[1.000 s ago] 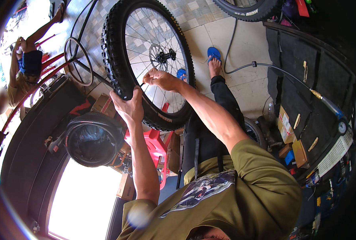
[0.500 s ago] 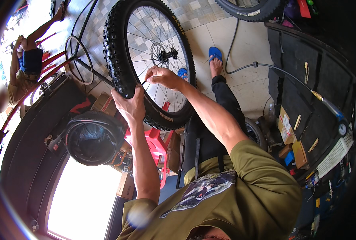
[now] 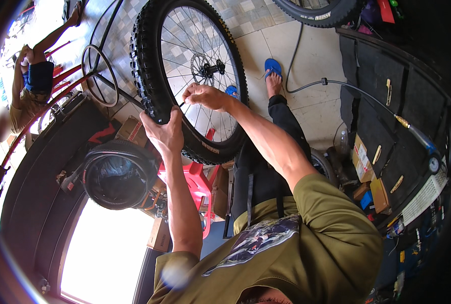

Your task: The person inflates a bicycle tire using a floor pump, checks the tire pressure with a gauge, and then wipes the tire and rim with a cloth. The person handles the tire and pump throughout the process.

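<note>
One wheel (image 3: 209, 68) stands before the person, a blue sandal (image 3: 272, 65) to its right. The left hand (image 3: 165, 133) grasps the wheel's knobbly tyre (image 3: 148, 66) on the near side, thumb upward. Just beside it, the right hand (image 3: 205, 97) has its fingertips drawn together at the tyre's inner edge (whether they pinch the small dark piece (image 3: 181, 104) there, I cannot tell). Lower down shows a red stool (image 3: 197, 178).

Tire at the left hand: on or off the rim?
On. The tire encircles the rim, the hub inside; the left hand grips it. Whether it's fully seated, can't tell.
</note>
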`<state>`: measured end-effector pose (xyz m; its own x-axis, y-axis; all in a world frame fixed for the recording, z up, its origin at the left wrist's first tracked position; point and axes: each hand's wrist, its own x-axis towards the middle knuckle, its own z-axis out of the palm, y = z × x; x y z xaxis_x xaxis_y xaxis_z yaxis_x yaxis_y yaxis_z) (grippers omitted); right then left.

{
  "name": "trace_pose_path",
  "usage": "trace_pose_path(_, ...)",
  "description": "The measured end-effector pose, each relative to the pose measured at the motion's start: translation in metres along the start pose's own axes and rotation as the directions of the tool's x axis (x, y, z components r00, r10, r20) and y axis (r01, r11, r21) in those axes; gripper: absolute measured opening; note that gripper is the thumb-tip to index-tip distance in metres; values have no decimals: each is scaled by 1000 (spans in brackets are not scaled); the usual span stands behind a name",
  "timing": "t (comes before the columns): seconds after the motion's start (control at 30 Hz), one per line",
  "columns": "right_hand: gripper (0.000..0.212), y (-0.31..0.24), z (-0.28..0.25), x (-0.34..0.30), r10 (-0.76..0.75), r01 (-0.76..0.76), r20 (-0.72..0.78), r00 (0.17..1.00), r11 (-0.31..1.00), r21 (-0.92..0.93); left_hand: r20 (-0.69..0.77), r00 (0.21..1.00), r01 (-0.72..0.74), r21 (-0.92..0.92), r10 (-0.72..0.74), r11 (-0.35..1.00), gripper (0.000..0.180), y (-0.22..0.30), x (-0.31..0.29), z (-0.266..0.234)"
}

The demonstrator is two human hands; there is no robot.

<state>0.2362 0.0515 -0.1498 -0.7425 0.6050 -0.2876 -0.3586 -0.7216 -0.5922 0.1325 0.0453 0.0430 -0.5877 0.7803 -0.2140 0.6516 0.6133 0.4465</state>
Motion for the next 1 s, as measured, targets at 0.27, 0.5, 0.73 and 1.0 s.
trace_pose_path(0.27,30,-2,-5,1,-4,2,46,999,999,34,-15,999,-34,27,34,999,51,2,-1,1)
trace_pose_path(0.5,39,-15,-11,-23,46,-45,-69,997,999,19,25,1000,-6,20,5,1000,55,-1,-3,2)
trace_pose_path(0.73,38,-24,-67,-65,138,-186,-525,840,982,-40,68,998,22,-50,-19,998,60,15,-14,6)
trace_pose_path(1.0,42,8,-139,-57,-125,-259,-663,739,855,-450,28,998,49,26,-50,998,63,77,-44,31)
